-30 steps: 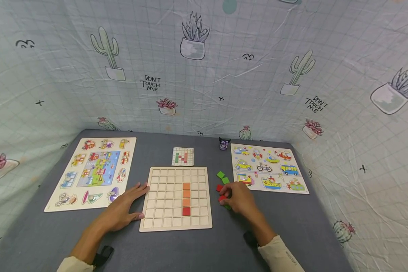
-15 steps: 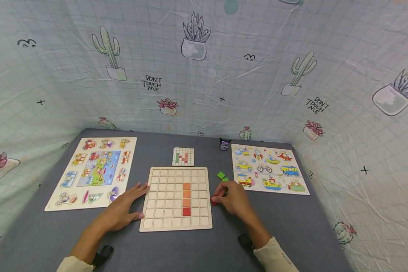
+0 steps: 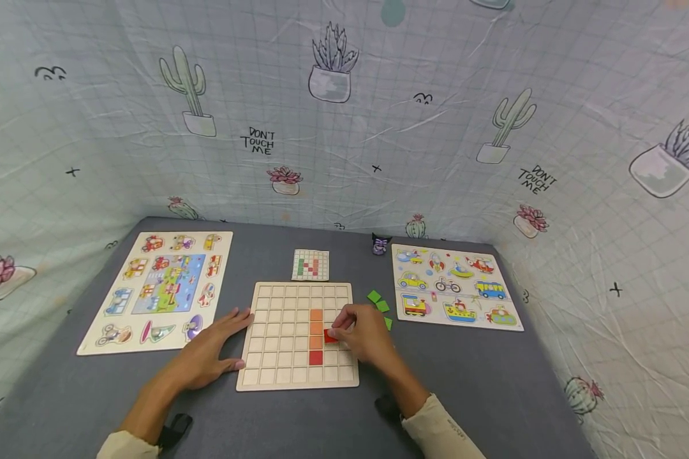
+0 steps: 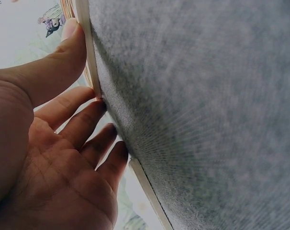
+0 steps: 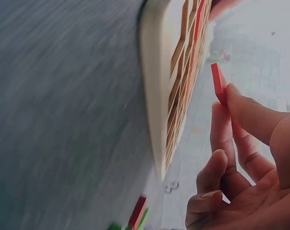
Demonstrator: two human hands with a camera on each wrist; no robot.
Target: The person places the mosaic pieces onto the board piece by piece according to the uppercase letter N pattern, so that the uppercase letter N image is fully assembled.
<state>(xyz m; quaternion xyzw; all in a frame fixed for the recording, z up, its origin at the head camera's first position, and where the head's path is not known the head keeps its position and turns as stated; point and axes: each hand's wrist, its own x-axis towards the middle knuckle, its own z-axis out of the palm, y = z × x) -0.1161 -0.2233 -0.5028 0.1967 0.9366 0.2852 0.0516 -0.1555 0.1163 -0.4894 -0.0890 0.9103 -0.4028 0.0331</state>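
My right hand [image 3: 363, 335] pinches a red square tile [image 5: 218, 85] between thumb and fingertips, tilted above the right half of the wooden grid board [image 3: 272, 376]. In the head view this tile overlaps a cell just right of a column of three orange tiles [image 3: 316, 328]. Another red tile [image 3: 316, 357] lies in the board at the foot of that column. My left hand [image 3: 209, 350] rests at the board's left edge, its thumb [image 4: 68, 52] and fingers fairly straight and spread against the rim.
Several loose green tiles [image 3: 382, 306] lie right of the board; a loose red one [image 5: 138, 213] shows in the right wrist view. Behind the board is a small pattern card [image 3: 311, 265]. Picture puzzles stand left [image 3: 109, 331] and right [image 3: 458, 287], with a small dark figurine [image 3: 380, 244] at the back.
My right hand has picked up a red tile from the loose pile and carried it left over the board. The left hand stays at the board's edge.
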